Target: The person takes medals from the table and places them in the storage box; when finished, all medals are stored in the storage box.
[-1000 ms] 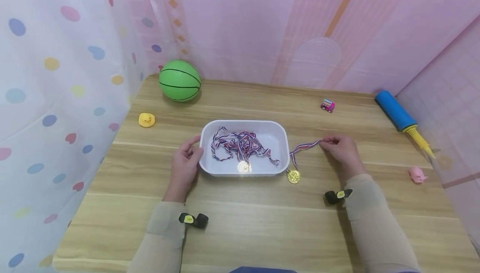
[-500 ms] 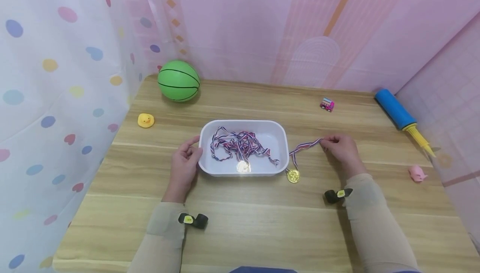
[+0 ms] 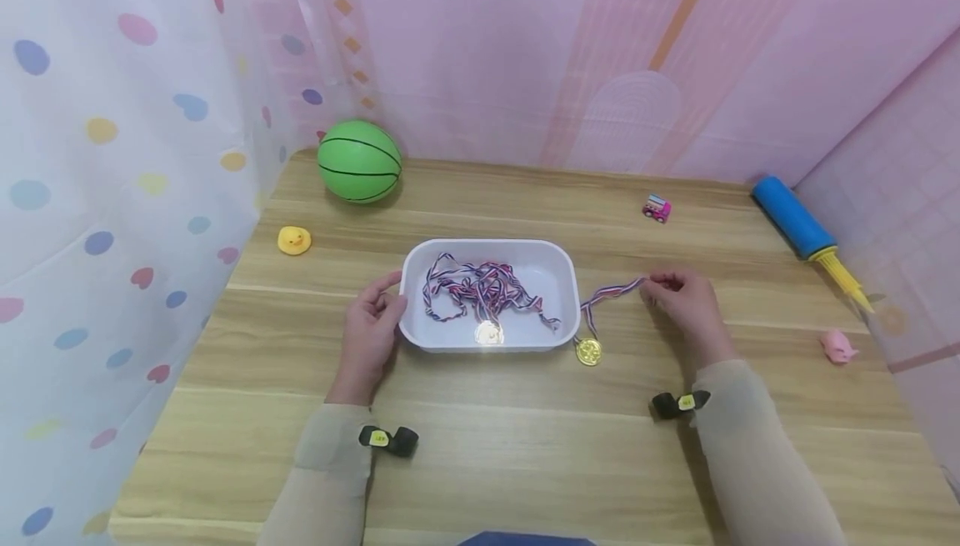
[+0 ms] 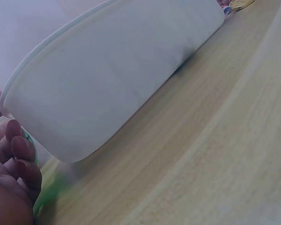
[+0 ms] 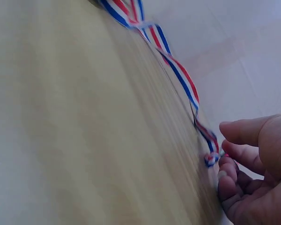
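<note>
A white plastic tray (image 3: 540, 343) stands on the table, holding a tangle of red, white and blue ribbon (image 3: 487, 288) and a shiny gold medal (image 3: 489, 333). My left hand (image 3: 369, 321) grips its left end, with the thumb at the rim and the other fingers curled against the outer wall in the left wrist view. Just outside the right end lies another gold medal (image 3: 588, 352). Its striped ribbon (image 3: 615, 290) stretches right to my right hand (image 3: 682, 300), whose fingertips hold it near the end. The right wrist view shows a knot (image 5: 210, 159) right beside those fingertips.
A green ball (image 3: 360, 161) and a yellow rubber duck (image 3: 294, 240) are at the left of the wooden table (image 3: 517, 429). Toward the right are a small pink toy car (image 3: 657, 208), a blue and yellow hand pump (image 3: 798, 221) and a pink toy pig (image 3: 837, 347). Curtains hang behind.
The right wrist has shifted slightly toward the near edge, and the ribbon end seen below the right fingers half a second ago is out of sight. Tray and left hand stay put.
</note>
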Action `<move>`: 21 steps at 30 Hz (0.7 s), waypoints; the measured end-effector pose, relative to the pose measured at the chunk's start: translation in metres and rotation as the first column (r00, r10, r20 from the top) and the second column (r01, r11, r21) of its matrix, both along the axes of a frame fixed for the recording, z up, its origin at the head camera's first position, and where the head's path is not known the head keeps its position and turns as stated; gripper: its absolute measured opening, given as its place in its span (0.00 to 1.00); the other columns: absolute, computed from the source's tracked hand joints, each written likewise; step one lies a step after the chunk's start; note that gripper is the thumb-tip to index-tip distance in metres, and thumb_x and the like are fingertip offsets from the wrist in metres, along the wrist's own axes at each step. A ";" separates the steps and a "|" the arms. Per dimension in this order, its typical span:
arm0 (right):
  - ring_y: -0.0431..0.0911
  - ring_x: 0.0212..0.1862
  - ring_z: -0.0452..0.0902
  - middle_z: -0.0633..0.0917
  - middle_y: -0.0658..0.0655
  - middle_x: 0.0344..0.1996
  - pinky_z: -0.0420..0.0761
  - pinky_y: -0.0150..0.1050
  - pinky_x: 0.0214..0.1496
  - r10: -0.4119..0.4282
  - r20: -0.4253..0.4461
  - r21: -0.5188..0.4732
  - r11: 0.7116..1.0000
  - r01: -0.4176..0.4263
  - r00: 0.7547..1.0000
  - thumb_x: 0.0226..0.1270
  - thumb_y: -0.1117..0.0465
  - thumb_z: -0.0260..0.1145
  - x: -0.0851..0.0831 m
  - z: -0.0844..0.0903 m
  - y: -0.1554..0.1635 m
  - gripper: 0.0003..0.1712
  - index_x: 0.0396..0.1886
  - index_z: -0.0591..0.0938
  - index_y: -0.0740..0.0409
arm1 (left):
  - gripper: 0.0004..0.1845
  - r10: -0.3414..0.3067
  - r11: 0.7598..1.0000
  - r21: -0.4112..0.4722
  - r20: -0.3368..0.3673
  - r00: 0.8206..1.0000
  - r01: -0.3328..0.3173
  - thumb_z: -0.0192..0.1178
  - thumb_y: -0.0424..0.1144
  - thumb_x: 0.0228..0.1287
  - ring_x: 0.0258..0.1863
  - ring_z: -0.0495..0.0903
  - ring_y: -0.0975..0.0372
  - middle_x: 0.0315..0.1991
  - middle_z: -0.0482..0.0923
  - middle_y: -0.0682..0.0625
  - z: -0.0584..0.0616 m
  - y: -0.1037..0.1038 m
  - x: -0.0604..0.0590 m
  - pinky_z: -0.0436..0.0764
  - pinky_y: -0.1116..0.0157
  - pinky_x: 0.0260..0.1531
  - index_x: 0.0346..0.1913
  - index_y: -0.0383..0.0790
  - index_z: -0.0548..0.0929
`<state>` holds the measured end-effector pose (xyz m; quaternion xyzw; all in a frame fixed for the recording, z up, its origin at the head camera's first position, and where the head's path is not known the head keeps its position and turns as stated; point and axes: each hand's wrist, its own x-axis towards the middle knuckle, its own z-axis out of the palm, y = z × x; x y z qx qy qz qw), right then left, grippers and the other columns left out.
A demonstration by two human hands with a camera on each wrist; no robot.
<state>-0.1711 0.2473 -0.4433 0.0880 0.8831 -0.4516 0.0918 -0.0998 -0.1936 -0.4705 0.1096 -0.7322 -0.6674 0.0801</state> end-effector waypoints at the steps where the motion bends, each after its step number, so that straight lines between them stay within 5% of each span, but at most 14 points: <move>1: 0.50 0.46 0.69 0.78 0.60 0.45 0.72 0.38 0.45 0.017 -0.008 0.007 1.000 -0.017 1.000 0.66 0.53 0.65 0.004 0.001 -0.002 0.20 0.51 0.80 0.62 | 0.18 -0.002 1.000 0.001 0.002 1.000 0.002 0.58 0.36 0.68 0.23 0.69 0.64 0.27 0.71 0.47 0.000 0.000 0.000 0.73 0.73 0.23 0.60 0.42 0.78; 5: 0.48 0.38 0.72 0.80 0.58 0.38 0.74 0.38 0.38 0.167 -0.053 0.103 0.981 -0.161 0.984 0.66 0.53 0.66 0.019 0.004 -0.016 0.16 0.45 0.82 0.60 | 0.18 -0.001 1.000 -0.002 -0.007 1.000 0.001 0.58 0.36 0.68 0.23 0.69 0.64 0.27 0.71 0.47 -0.001 0.001 0.000 0.73 0.73 0.23 0.60 0.43 0.78; 11: 0.47 0.35 0.74 0.82 0.53 0.32 0.75 0.40 0.38 0.370 -0.018 0.130 0.922 -0.365 0.929 0.60 0.53 0.71 0.039 0.002 -0.035 0.13 0.39 0.84 0.57 | 0.17 -0.008 1.000 -0.011 -0.056 0.998 0.007 0.58 0.33 0.66 0.22 0.70 0.64 0.26 0.72 0.43 -0.004 0.001 -0.002 0.73 0.72 0.22 0.58 0.39 0.79; 15: 0.46 0.35 0.74 0.82 0.52 0.31 0.75 0.40 0.38 0.419 -0.005 0.142 0.899 -0.415 0.908 0.56 0.51 0.73 0.048 -0.002 -0.043 0.15 0.38 0.84 0.56 | 0.17 -0.010 1.000 -0.009 -0.052 0.999 0.010 0.58 0.33 0.67 0.23 0.70 0.64 0.27 0.72 0.43 -0.004 0.001 -0.002 0.73 0.72 0.22 0.58 0.39 0.79; 21: 0.46 0.35 0.73 0.80 0.53 0.32 0.74 0.39 0.38 0.416 -0.011 0.133 0.902 -0.411 0.909 0.51 0.52 0.77 0.053 -0.006 -0.054 0.22 0.41 0.83 0.60 | 0.18 -0.005 1.000 -0.008 -0.044 0.999 0.004 0.58 0.34 0.67 0.22 0.69 0.64 0.26 0.72 0.46 -0.003 0.000 -0.001 0.73 0.72 0.22 0.59 0.40 0.78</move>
